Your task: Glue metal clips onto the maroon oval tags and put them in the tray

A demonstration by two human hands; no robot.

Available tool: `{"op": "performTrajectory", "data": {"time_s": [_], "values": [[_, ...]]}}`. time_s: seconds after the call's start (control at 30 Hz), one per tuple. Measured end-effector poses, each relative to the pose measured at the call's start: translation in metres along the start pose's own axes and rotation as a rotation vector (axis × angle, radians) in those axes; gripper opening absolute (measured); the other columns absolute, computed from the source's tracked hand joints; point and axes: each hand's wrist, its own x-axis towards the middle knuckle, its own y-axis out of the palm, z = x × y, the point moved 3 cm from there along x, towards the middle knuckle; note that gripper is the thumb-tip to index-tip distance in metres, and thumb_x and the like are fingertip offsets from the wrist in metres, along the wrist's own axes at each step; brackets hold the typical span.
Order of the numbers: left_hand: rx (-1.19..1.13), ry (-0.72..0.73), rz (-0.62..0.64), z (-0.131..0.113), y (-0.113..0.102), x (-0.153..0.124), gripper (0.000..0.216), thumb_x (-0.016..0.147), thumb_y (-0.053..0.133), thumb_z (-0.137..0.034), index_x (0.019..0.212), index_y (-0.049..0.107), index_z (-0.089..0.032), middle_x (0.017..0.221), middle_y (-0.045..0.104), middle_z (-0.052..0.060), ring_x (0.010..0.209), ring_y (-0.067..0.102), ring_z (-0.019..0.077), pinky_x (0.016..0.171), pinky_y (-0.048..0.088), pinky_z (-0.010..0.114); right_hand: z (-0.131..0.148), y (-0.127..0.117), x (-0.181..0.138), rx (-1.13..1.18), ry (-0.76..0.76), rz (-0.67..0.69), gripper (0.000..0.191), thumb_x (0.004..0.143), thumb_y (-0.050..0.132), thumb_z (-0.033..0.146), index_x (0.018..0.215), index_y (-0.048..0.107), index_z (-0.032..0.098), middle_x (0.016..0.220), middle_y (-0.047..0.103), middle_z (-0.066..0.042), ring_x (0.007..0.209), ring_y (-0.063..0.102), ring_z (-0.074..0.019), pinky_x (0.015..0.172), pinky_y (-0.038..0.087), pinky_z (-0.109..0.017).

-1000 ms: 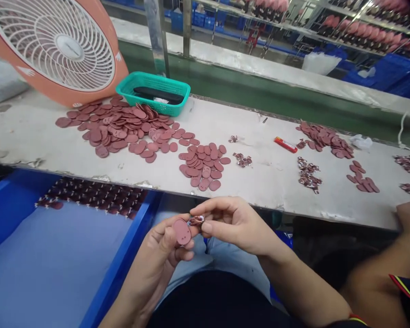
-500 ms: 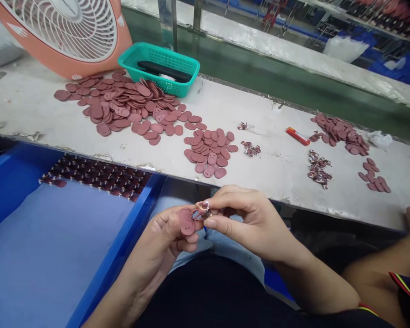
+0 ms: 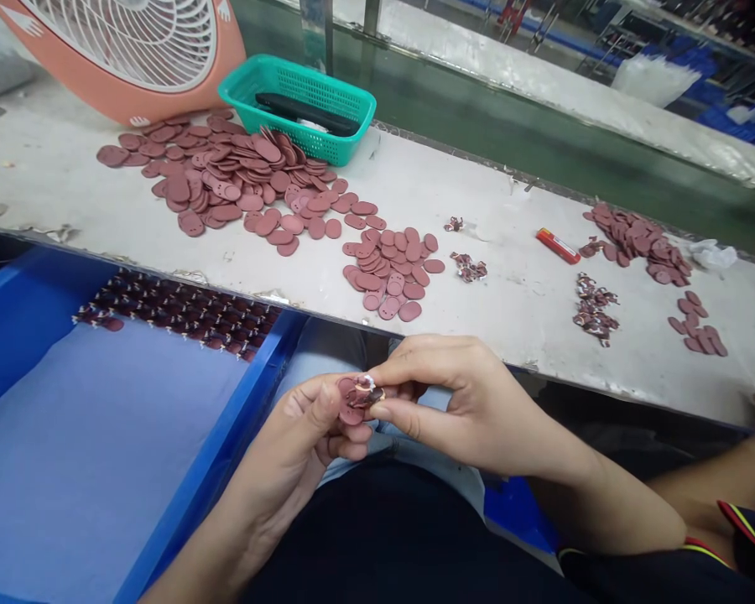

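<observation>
My left hand point(image 3: 318, 428) grips a flat reddish-brown oval piece point(image 3: 351, 413) between thumb and fingers, above my lap. My right hand point(image 3: 437, 398) pinches a small dark brown and white fitting with a ring-shaped part point(image 3: 366, 386). The fitting lies over the face of the oval piece; whether the two are joined I cannot tell. On the bench in front of my hands is a small pile of similar ovals point(image 3: 393, 273), some with tiny holes. To its right lie small clusters of brown and white fittings point(image 3: 469, 267).
A larger heap of ovals point(image 3: 226, 180) lies by a green basket point(image 3: 346, 138) and an orange fan point(image 3: 119, 105). A blue bin point(image 3: 226, 453) at lower left holds rows of finished-looking brown pieces point(image 3: 182, 315). Rightward are a red lighter-like object point(image 3: 558, 246) and another person's arm point(image 3: 723, 466).
The fitting in my right hand has moved left, from the edge of the oval piece to over its face. My view has shifted slightly.
</observation>
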Motion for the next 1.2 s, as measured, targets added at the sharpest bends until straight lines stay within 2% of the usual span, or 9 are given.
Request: {"op": "performTrajectory", "data": {"time_s": [0.2, 0.47, 0.7, 0.83, 1.2], "values": [[0.001, -0.035, -0.009, -0.0003, 0.0022, -0.0011, 0.040, 0.061, 0.088, -0.053, 0.075, 0.078, -0.017, 0.059, 0.069, 0.000, 0.051, 0.062, 0.0083, 0.051, 0.054, 0.014, 0.0020, -0.0005, 0.0025, -0.032, -0.014, 0.045, 0.021, 0.088, 0.068, 0.012, 0.104, 0.077, 0.023, 0.082, 0.072, -0.002, 0.072, 0.065, -0.0130, 0.066, 0.053, -0.024], [-0.074, -0.091, -0.041, 0.0027, 0.0019, 0.0000, 0.039, 0.055, 0.093, -0.049, 0.068, 0.076, -0.016, 0.056, 0.067, -0.001, 0.047, 0.061, 0.0071, 0.048, 0.055, 0.013, 0.0025, 0.0022, 0.0047, -0.021, -0.016, 0.057, 0.016, 0.088, 0.068, 0.014, 0.099, 0.077, 0.021, 0.080, 0.072, -0.002, 0.070, 0.065, -0.0125, 0.063, 0.052, -0.023], [-0.090, -0.101, -0.045, 0.0049, 0.0002, -0.0002, 0.037, 0.059, 0.091, -0.048, 0.070, 0.074, -0.016, 0.059, 0.067, -0.003, 0.049, 0.062, 0.0067, 0.049, 0.056, 0.013, 0.0005, 0.0017, 0.0055, -0.015, 0.010, 0.074, 0.021, 0.085, 0.069, 0.009, 0.098, 0.078, 0.022, 0.077, 0.071, -0.001, 0.069, 0.063, -0.0122, 0.063, 0.051, -0.023], [-0.091, -0.113, -0.053, 0.0050, -0.0005, 0.0000, 0.038, 0.058, 0.092, -0.048, 0.069, 0.074, -0.017, 0.059, 0.066, -0.004, 0.049, 0.062, 0.0064, 0.048, 0.056, 0.013, -0.0001, 0.0022, 0.0062, -0.009, 0.021, 0.085, 0.026, 0.081, 0.068, 0.004, 0.098, 0.078, 0.021, 0.077, 0.070, 0.000, 0.068, 0.064, -0.0112, 0.062, 0.051, -0.021], [-0.115, -0.134, -0.045, 0.0044, -0.0037, 0.0017, 0.036, 0.054, 0.094, -0.046, 0.063, 0.074, -0.017, 0.056, 0.067, -0.003, 0.047, 0.062, 0.0065, 0.048, 0.058, 0.015, 0.0053, 0.0044, 0.0088, -0.082, 0.017, 0.110, 0.027, 0.080, 0.066, 0.002, 0.096, 0.078, 0.019, 0.077, 0.070, 0.000, 0.068, 0.062, -0.0105, 0.063, 0.050, -0.021]]}}
